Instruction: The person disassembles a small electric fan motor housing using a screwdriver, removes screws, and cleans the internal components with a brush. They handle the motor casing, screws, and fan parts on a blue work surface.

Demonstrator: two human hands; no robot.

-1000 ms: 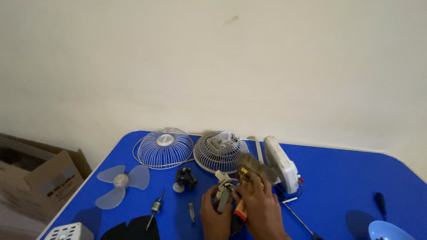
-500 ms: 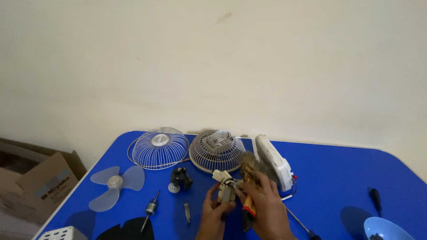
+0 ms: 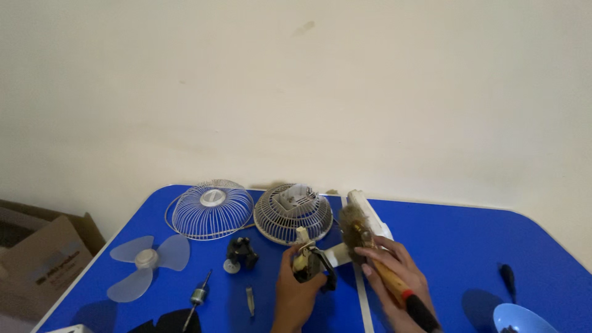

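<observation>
The left hand [image 3: 296, 293] has its fingers wrapped around a small fan motor [image 3: 311, 262], held just above the blue tabletop [image 3: 456, 246] in front of the rear fan grille [image 3: 293, 213]. The right hand [image 3: 394, 277] has its fingers closed on a brush [image 3: 370, 253], bristles up beside the motor. Left of the rear fan grille lie the front grille [image 3: 209, 209] and a clear fan blade [image 3: 145, 262].

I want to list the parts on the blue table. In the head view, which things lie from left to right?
Cardboard box → clear fan blade → front wire grille → rear grille → brush in the right hand → black screwdriver → light blue bowl.
</observation>
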